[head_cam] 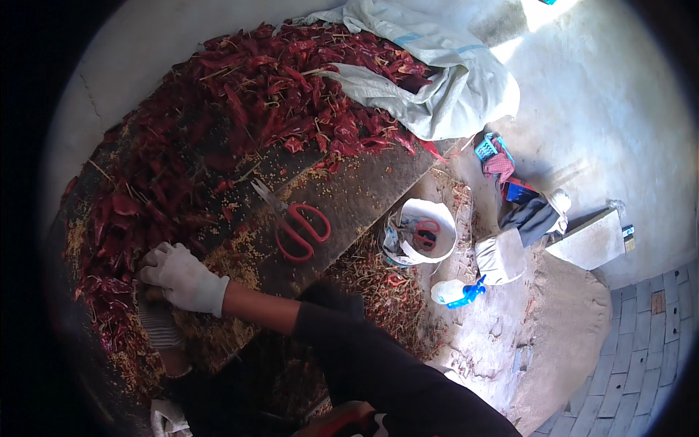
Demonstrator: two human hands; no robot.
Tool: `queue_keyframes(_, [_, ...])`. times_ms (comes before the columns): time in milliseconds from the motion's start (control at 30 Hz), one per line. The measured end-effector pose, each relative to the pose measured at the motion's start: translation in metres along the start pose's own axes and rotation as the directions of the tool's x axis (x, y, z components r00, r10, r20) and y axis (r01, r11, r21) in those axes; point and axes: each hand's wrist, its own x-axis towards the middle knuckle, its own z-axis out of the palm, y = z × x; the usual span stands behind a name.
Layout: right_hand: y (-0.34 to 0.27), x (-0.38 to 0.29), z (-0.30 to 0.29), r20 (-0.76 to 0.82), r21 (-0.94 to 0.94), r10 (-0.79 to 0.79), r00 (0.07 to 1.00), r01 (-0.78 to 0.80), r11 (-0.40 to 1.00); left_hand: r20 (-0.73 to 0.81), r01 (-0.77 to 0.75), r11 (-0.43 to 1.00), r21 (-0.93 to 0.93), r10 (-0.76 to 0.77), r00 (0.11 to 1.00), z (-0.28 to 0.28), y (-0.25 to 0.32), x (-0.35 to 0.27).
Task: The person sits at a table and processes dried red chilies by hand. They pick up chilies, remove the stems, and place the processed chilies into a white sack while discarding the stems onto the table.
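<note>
My right hand [183,279], in a white knit glove, has its fingers curled at the edge of a heap of dried red chilli peppers [295,82]. Just below it is my left hand [158,325] in a grey ribbed glove, partly covered by the right one. Whether either hand grips a pepper is hidden. Scissors with red handles [299,232] lie on the dark tabletop [349,191], blades slightly apart and pointing toward the heap. Loose yellow seeds [235,257] are scattered around the hands and scissors.
A white woven sack [464,93] lies against the heap's far end. Beside the table, a white bucket [445,218] holds another red-handled tool [427,232]. Stems and pepper scraps [393,295] cover the floor below, near a blue-topped bottle [464,292] and a blue basket [486,147].
</note>
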Motion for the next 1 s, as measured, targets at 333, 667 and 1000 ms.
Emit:
queue_keyframes(333, [0.002,-0.002,0.005,-0.166,0.021,-0.061,0.984,0.066,0.998,-0.152,0.01,0.988,-0.156,-0.034,0.988,-0.003,-0.026,-0.005])
queue_keyframes(667, [0.003,-0.007,-0.014,-0.053,0.248,0.166,0.985,-0.148,0.957,-0.044,-0.072,0.466,0.882,0.235,0.971,0.145,0.005,-0.003])
queue_keyframes(1000, [0.011,-0.017,-0.004,0.066,0.647,0.432,0.9,-0.368,0.668,-0.134,0.136,0.842,-0.522,-0.239,0.962,0.126,-0.026,0.02])
